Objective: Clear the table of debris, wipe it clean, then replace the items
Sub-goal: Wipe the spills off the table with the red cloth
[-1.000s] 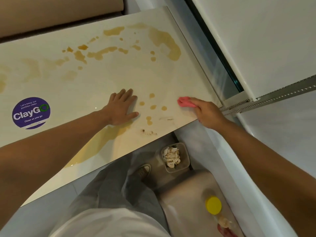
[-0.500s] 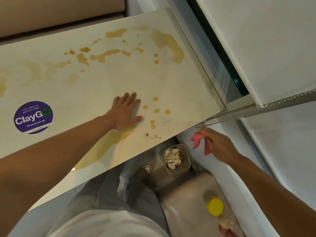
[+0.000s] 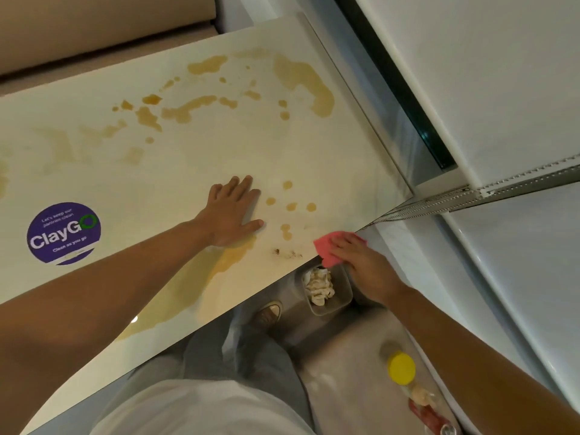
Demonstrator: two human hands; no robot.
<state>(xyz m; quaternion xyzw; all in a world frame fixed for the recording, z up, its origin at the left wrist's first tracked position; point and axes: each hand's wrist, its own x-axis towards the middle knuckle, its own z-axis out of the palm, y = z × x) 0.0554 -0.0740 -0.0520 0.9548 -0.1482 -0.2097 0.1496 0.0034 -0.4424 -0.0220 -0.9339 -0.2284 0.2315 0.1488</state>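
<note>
- Cream laminate table [image 3: 194,158] carries brown spill puddles [image 3: 304,80], with bare surface between them.
- Left hand [image 3: 233,213] lies flat, fingers straight, holding nothing.
- Right hand [image 3: 361,262] presses a pink cloth [image 3: 326,248] at the table's near edge, just above a clear plastic container [image 3: 343,291] of crumpled tissue.
- Crumbs [image 3: 288,253] sit just beside the cloth; whether the fingers curl round it is unclear.

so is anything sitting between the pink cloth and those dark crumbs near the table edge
Nothing visible does. The right hand presses the pink cloth at the table's near edge, and the dark crumbs lie just to its left on bare surface. The left hand rests flat farther left, clear of that path.
</note>
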